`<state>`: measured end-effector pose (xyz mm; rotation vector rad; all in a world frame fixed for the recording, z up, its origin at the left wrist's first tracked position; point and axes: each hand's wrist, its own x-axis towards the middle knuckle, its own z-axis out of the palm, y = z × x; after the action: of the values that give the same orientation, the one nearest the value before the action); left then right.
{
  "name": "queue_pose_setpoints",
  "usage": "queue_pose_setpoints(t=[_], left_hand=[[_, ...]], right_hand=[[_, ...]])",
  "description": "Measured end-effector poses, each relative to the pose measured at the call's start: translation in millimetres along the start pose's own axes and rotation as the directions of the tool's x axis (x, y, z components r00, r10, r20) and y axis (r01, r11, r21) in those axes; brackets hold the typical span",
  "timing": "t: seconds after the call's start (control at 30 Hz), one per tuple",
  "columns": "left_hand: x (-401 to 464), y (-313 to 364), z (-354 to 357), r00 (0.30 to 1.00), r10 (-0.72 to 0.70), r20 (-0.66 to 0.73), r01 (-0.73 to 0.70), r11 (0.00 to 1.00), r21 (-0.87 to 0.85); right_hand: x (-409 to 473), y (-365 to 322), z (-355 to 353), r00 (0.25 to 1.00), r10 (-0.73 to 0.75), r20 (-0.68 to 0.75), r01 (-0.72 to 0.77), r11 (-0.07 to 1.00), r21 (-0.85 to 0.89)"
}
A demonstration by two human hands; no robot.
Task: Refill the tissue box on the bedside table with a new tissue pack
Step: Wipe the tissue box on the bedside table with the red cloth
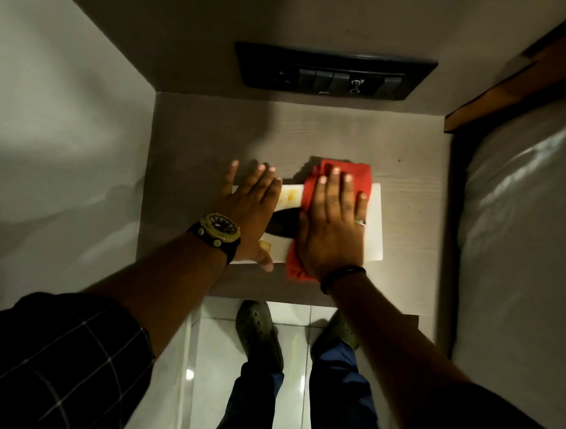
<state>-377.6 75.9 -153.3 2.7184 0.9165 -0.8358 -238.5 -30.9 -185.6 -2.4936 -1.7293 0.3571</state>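
Left fingers (258, 175): straight and spread, laid flat, holding nothing.
Left hand (248, 215): rested palm-down on the left half of the white rectangular tissue box (373, 224), thumb at the near edge.
Right fingers (335, 186): straight and slightly apart, pressed flat on the red folded cloth (360, 176); a silver ring showed on one finger.
Right hand (332, 232): lay palm-down over the cloth, which covered the right half of the box top.
Tissue box: lay flat on the grey wood-grain bedside table (189, 153), near the front edge; its dark oval opening (283, 224) showed between the two hands, with yellow markings on the top beside it.
Left wrist: black and gold round watch (219, 231); dark checked sleeve (65, 366) pushed up the forearm.
Right wrist: thin black band (341, 276).
Wall behind table: black rectangular switch panel (334, 71).
Right of table: white bed linen (516, 222).
Floor: pale glossy tiles (291, 320), dark green clogs (258, 330).
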Motion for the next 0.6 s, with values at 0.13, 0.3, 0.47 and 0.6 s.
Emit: queue_pose_setpoints(t=[0.13,0.3,0.47,0.6], left_hand=[[1.2,0.9,0.7,1.0,0.001,0.015,-0.001,1.0,0.022],[0.2,-1.3,1.0,1.0,0.013,0.024,-0.013,1.0,0.006],[0.0,-1.1,0.1,0.999,0.031,0.019,-0.031,0.999,0.009],[1.5,-0.6,2.8,0.999,0.039,-0.002,-0.039,0.999,0.016]], right_hand=[[-4.4,-18.3,2.6,0.994,-0.102,0.048,0.101,0.995,0.02],[-10.1,40.5,-4.8,0.972,-0.218,0.086,0.221,0.975,-0.025],[-14.6,66.9,-9.6,0.993,-0.098,0.072,0.103,0.992,-0.069],[-12.2,34.3,-6.8,0.993,0.115,0.007,-0.115,0.993,-0.04]])
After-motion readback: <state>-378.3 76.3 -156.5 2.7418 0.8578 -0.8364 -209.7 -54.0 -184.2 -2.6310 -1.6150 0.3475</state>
